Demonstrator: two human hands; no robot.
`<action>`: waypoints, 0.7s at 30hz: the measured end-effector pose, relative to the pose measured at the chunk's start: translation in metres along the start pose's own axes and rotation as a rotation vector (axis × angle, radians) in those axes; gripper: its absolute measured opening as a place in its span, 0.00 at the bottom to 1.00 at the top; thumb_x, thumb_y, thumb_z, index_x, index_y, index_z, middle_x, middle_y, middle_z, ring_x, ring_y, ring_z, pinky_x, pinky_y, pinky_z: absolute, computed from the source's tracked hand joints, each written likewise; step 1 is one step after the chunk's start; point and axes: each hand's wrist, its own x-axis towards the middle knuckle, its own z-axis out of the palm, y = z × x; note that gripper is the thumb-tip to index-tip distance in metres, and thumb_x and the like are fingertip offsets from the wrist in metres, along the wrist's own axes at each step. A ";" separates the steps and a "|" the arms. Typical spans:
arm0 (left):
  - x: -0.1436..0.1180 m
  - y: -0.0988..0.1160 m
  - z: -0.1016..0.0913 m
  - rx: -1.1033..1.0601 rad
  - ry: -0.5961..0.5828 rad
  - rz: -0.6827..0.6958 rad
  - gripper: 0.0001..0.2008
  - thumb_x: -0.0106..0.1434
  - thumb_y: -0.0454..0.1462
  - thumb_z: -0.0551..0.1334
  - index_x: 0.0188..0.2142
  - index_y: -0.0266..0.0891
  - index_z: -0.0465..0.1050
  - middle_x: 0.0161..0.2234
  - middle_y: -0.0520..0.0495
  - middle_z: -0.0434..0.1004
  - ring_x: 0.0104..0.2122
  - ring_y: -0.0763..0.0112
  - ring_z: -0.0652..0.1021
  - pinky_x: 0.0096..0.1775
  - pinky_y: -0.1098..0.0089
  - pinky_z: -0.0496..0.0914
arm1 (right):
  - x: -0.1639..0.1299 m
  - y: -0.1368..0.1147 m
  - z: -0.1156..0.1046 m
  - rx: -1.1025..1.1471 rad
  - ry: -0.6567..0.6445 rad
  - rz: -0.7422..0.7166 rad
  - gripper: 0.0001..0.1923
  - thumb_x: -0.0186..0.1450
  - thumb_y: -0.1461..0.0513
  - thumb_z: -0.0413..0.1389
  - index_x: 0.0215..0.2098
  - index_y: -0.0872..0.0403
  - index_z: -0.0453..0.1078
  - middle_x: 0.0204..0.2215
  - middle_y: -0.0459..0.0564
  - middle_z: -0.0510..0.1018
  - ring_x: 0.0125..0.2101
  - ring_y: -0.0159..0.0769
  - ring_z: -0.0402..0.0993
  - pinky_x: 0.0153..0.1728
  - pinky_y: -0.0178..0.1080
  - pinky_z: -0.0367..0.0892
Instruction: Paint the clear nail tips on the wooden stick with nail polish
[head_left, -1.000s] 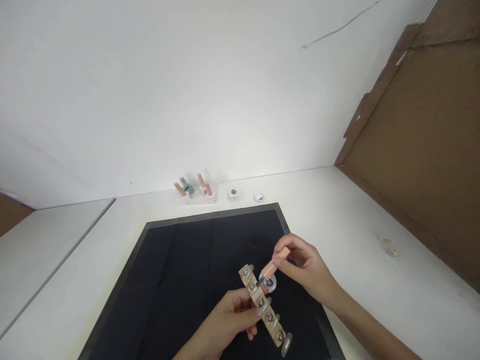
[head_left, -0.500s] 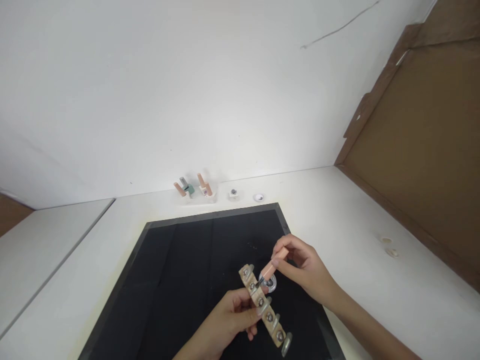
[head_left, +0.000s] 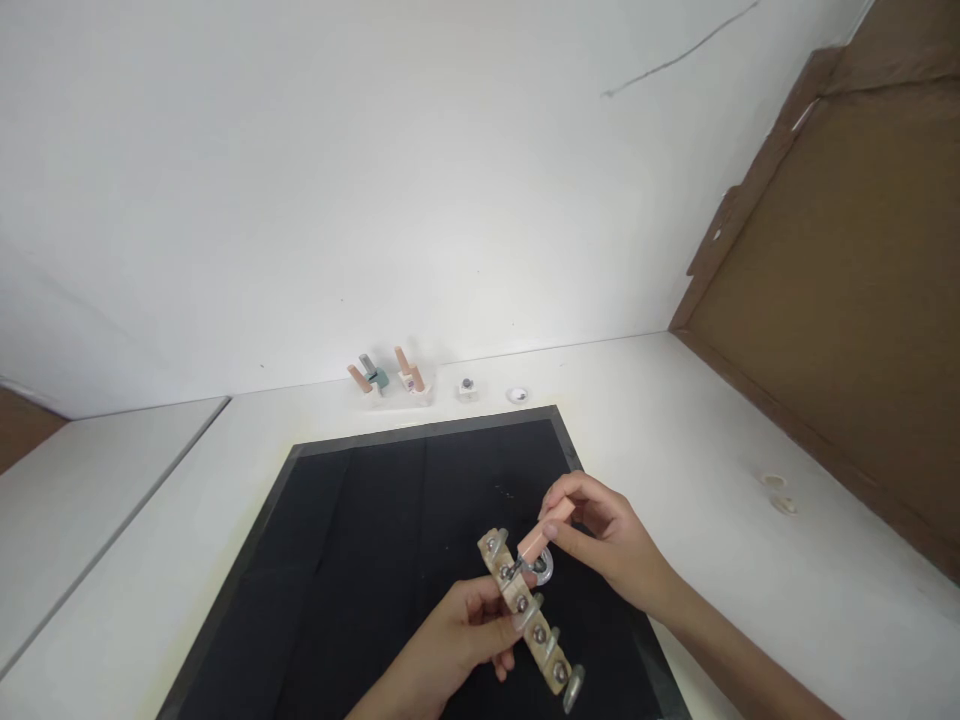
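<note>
You hold a wooden strip (head_left: 525,612) studded with a row of metal screws and clips, raised a little over the near right part of the black mat (head_left: 375,560). It runs on a slant from upper left to lower right, its low end close to the bottom edge of the view and near the mat's right border. Your left hand (head_left: 450,645) is clenched around the strip's middle from below, thumb on its side. Your right hand (head_left: 600,540) pinches a small peach-handled screwdriver (head_left: 538,535) between thumb and fingers, its tip set on a screw near the strip's upper end, just beside a clear ring-shaped piece (head_left: 541,566).

To your left the mat lies open and dark up to its far and left edges. Beyond its far edge, on the white table (head_left: 675,420), stand two small holders with peach tools (head_left: 390,377), then a small cup with a metal part (head_left: 466,387) and a round cap (head_left: 516,394), all close to the white wall (head_left: 375,180). A brown board (head_left: 847,280) closes off the right side, with white table between it and your right arm.
</note>
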 end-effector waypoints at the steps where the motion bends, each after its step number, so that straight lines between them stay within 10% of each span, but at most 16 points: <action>1: 0.000 0.000 0.000 -0.003 -0.001 0.003 0.24 0.47 0.47 0.68 0.40 0.35 0.75 0.27 0.52 0.68 0.20 0.81 0.65 0.24 0.75 0.61 | 0.000 0.000 0.000 0.002 -0.006 -0.003 0.04 0.61 0.60 0.56 0.32 0.52 0.65 0.25 0.45 0.73 0.27 0.34 0.69 0.29 0.36 0.64; 21: -0.002 0.001 0.001 -0.023 0.018 -0.022 0.23 0.47 0.45 0.68 0.41 0.36 0.75 0.27 0.51 0.69 0.20 0.81 0.65 0.26 0.74 0.61 | 0.000 0.002 -0.003 0.045 -0.056 -0.050 0.02 0.62 0.62 0.56 0.33 0.51 0.66 0.30 0.48 0.74 0.30 0.35 0.71 0.30 0.37 0.64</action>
